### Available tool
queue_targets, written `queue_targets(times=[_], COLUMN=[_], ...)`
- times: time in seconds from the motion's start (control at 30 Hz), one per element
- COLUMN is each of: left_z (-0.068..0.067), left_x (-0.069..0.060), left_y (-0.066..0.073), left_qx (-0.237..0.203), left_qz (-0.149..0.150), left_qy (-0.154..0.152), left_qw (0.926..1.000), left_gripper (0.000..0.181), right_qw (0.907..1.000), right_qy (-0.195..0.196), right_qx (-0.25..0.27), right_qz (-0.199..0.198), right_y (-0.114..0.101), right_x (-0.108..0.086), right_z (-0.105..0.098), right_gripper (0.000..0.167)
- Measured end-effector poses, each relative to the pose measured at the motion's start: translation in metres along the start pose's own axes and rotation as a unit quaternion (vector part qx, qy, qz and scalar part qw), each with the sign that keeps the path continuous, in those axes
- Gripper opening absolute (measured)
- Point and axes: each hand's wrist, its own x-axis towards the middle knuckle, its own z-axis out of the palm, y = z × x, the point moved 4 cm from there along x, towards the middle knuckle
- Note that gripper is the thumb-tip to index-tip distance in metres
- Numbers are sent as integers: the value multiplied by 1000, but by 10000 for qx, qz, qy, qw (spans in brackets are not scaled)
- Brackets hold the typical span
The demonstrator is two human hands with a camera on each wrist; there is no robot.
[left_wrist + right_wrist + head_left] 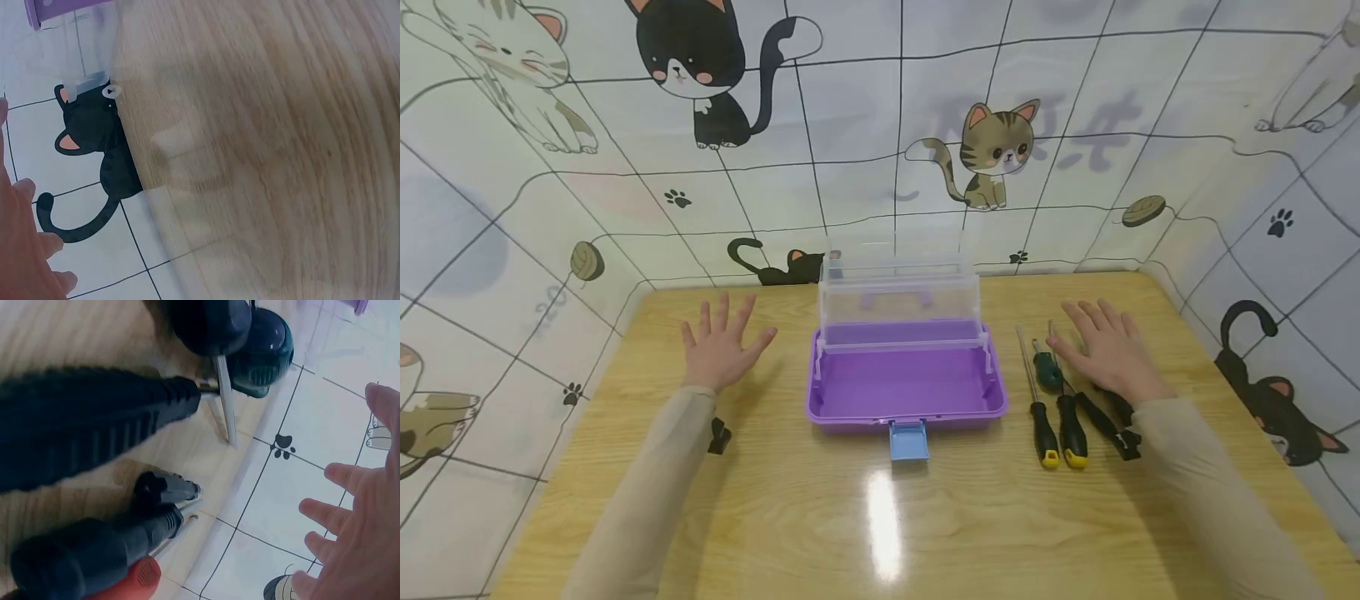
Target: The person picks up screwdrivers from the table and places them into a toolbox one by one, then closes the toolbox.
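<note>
My left hand (pixel 718 348) is spread above the table, left of a purple plastic box (pixel 906 387) and apart from it. The box's clear lid (pixel 898 300) stands raised at the back, and a blue latch (pixel 908 442) hangs at its front. To the right, my right hand (pixel 1112 354) hovers with fingers spread over several tools, holding nothing. Two black-and-yellow screwdrivers (pixel 1045 437) lie side by side. A dark green-handled screwdriver (pixel 1048 372) and black-handled tools (pixel 1105 425) lie beside them, partly hidden by my hand. In the right wrist view a red handle (pixel 139 581) also shows.
A wooden table (pixel 790 517) stands against cat-printed cloth walls (pixel 865 192) at the back and both sides. Light glares off the tabletop (pixel 883 525) in front of the box. Black straps show at both wrists.
</note>
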Motion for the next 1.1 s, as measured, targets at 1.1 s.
queue_targets(times=[1.1], left_z=[38], left_x=[-31], left_y=[58], left_qx=[-2378], left_qz=[1320], left_qy=[-738], left_qw=[9595], left_gripper=[80], right_qw=[9986], right_qy=[-37], right_qx=[264], right_qz=[-449], right_y=[-32], right_x=[-20], right_z=[18], right_gripper=[72])
